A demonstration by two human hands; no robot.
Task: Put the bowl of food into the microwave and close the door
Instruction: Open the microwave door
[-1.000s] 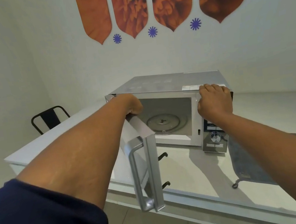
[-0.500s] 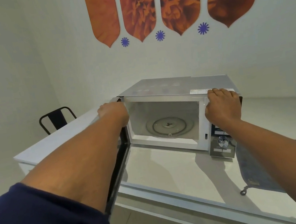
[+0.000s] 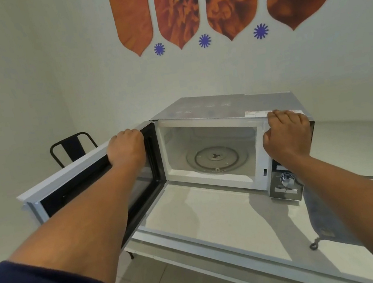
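A silver microwave (image 3: 224,106) stands on a white table (image 3: 217,219), its cavity open and showing a bare glass turntable (image 3: 216,157). The door (image 3: 78,190) is swung wide to the left, its dark inner window facing me. My left hand (image 3: 126,148) grips the door's top edge near the hinge. My right hand (image 3: 286,135) is closed on the microwave's top right front corner, above the control panel (image 3: 284,182). No bowl of food is in view.
A grey-blue cloth (image 3: 333,211) with a hanging loop lies on the table to the right of the microwave. A black metal chair (image 3: 71,147) stands behind the table at the left. White walls close off the back, and tiled floor lies below the table's front edge.
My left hand has swung the door from half open to fully open toward the left. My right hand has kept its hold on the microwave's top corner. The view has come closer.
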